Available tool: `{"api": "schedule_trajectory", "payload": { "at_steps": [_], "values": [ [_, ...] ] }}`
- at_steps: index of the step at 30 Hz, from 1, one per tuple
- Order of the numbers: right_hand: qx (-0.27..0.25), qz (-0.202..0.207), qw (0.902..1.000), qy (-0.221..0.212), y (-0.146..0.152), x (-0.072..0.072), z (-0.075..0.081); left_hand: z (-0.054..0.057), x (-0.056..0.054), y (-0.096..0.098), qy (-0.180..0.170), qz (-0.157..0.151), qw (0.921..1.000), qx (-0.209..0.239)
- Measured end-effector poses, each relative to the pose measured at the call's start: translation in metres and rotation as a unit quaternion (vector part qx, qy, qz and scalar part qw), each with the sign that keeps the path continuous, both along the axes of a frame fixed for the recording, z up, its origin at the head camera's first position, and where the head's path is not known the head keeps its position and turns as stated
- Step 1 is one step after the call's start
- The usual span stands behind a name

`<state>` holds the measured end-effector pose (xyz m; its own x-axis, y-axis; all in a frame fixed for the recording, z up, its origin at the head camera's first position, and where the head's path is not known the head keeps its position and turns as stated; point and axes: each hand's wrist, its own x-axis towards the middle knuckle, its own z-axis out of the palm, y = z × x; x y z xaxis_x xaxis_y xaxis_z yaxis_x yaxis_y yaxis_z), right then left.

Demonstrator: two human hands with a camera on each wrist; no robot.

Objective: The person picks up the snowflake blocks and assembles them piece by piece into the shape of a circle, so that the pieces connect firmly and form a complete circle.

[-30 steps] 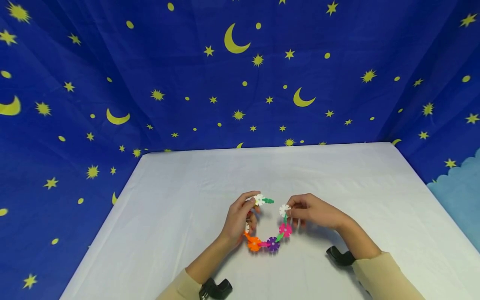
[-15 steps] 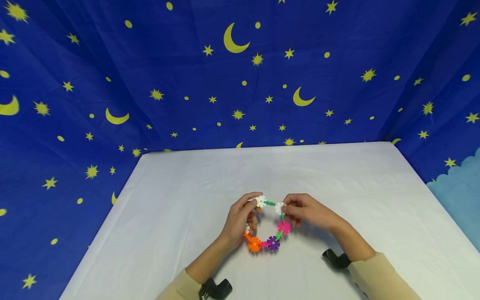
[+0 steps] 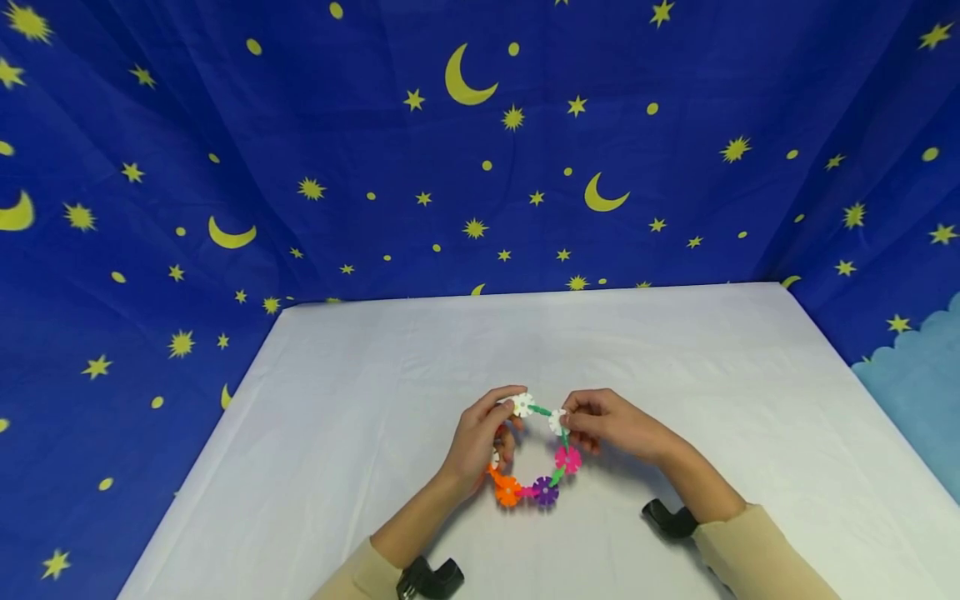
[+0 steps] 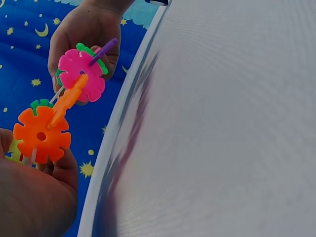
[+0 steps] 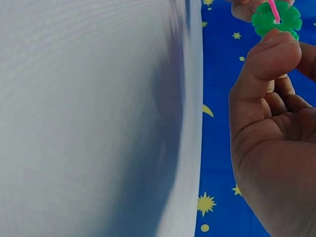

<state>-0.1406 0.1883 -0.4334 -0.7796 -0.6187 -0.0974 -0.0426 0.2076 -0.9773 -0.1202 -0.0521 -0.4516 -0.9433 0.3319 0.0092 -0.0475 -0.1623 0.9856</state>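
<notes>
A ring of interlocking plastic flower discs is held between both hands above the table in the head view. My left hand (image 3: 474, 437) grips its left side, pinching a white disc (image 3: 523, 406) at the top and covering several discs there. My right hand (image 3: 611, 421) pinches another white disc (image 3: 557, 422), and an edge-on green disc (image 3: 540, 410) bridges the two white ones. Along the bottom run an orange disc (image 3: 508, 492), a purple disc (image 3: 546, 492) and a pink disc (image 3: 567, 460). The right wrist view has a green disc (image 5: 276, 20) beyond the right thumb.
A white cloth covers the table (image 3: 375, 392). Behind it and at the sides hangs a blue curtain (image 3: 360, 125) with yellow moons and stars. Black wrist devices sit below the left hand (image 3: 438, 577) and the right hand.
My right hand has moved left with its white disc, which now meets the green disc's end, so the gap at the top has closed. The left hand has barely moved.
</notes>
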Motion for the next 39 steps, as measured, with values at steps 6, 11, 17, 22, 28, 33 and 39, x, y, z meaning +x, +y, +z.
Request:
{"api": "schedule_trajectory", "payload": {
  "at_steps": [6, 11, 17, 22, 28, 33, 39],
  "values": [
    [-0.004, 0.010, 0.9999, 0.003, 0.0002, 0.0003, -0.0016, -0.0020, -0.0001, -0.0006, 0.000, -0.019, 0.9998, -0.005],
    [0.003, 0.014, 0.9998, 0.012, 0.0004, 0.0008, -0.0008, -0.0022, -0.0007, -0.0003, -0.007, -0.023, 0.9996, -0.016],
    [0.011, 0.013, 0.9997, 0.020, -0.0008, 0.0023, 0.0018, -0.0021, -0.0001, -0.0002, -0.007, -0.035, 0.9991, -0.024],
    [0.027, 0.014, 0.9993, 0.025, -0.0035, 0.0028, 0.0008, -0.0003, 0.0010, -0.0002, -0.005, -0.044, 0.9985, -0.032],
    [0.029, -0.002, 0.9992, 0.027, -0.0047, 0.0026, -0.0007, -0.0013, 0.0012, 0.0007, -0.006, -0.042, 0.9985, -0.034],
    [0.036, -0.044, 0.9979, 0.032, -0.0042, 0.0017, 0.0013, -0.0033, 0.0001, 0.0026, -0.009, -0.026, 0.9993, -0.026],
    [0.031, -0.070, 0.9968, 0.025, -0.0004, -0.0011, -0.0004, -0.0016, -0.0005, 0.0030, -0.022, -0.017, 0.9995, -0.012]
  ]
}}
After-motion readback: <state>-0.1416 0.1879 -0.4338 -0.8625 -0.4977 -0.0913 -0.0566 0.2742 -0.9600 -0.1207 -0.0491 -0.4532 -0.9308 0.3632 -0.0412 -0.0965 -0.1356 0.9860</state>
